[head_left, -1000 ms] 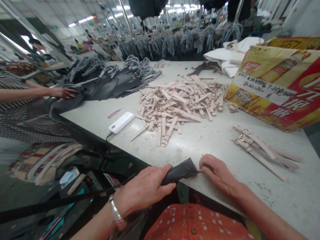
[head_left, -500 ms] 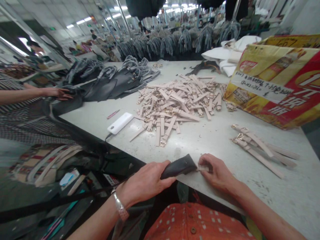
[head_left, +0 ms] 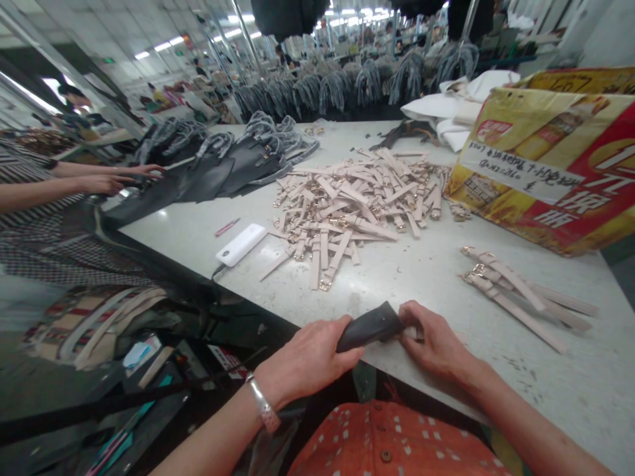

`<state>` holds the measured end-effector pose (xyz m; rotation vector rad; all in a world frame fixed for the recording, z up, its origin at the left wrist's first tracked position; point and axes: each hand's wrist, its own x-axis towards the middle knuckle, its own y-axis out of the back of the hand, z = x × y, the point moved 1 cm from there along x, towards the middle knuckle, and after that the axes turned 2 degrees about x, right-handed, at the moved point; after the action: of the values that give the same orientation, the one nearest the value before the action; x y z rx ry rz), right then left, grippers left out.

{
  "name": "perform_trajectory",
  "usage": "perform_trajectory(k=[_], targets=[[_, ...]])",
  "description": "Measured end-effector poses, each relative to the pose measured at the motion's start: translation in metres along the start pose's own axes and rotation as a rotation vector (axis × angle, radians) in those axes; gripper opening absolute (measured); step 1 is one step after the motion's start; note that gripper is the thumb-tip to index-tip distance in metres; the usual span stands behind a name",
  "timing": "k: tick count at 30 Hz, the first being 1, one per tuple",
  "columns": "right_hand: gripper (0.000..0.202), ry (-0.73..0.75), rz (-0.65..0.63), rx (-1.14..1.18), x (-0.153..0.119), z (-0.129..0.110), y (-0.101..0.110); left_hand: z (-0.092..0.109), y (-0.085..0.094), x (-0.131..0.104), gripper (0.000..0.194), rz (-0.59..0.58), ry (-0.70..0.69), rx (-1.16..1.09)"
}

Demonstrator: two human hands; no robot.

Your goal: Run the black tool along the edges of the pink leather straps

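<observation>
My left hand (head_left: 315, 350) is wrapped round a black leather-like piece (head_left: 370, 328), folded or rolled, held just above the table's front edge. At that piece's right end, my right hand (head_left: 434, 340) is closed in a pinch on a small pale piece (head_left: 413, 332), mostly covered by the fingers. Whether it is a strap cannot be told. Beyond both hands lies a heap of beige buckle straps (head_left: 347, 205) with gold-coloured buckles. Several more buckle straps (head_left: 516, 287) lie to the right of my right hand.
A yellow and red cardboard box (head_left: 540, 165) stands at the table's right. A white power bank-like device (head_left: 241, 244) and a small pink tool (head_left: 227, 227) lie left. Across the far left, a co-worker's hands (head_left: 106, 184) touch dark bag pieces (head_left: 218, 168).
My left hand and the black piece have moved right, closing the gap to my right hand. At the left, the co-worker's hands have shifted, and a second hand now shows.
</observation>
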<state>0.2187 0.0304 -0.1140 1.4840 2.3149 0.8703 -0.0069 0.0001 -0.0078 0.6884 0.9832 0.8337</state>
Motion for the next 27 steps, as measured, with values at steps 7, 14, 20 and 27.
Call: perform_trajectory(k=[7,14,20,27], targets=[[0.024,0.015,0.003,0.03,-0.001,0.0,0.0,-0.02,-0.002,-0.015,0.033,0.038,0.075,0.029],[0.024,0.022,0.024,0.036,-0.002,0.002,-0.001,-0.008,-0.004,-0.012,0.03,0.027,0.048,0.044],[0.034,0.024,-0.008,-0.019,-0.002,0.004,-0.001,-0.008,-0.009,-0.006,0.031,0.04,0.058,-0.025],[0.027,0.026,-0.061,-0.297,-0.012,0.007,0.023,-0.014,-0.013,-0.013,0.034,0.055,0.076,-0.006]])
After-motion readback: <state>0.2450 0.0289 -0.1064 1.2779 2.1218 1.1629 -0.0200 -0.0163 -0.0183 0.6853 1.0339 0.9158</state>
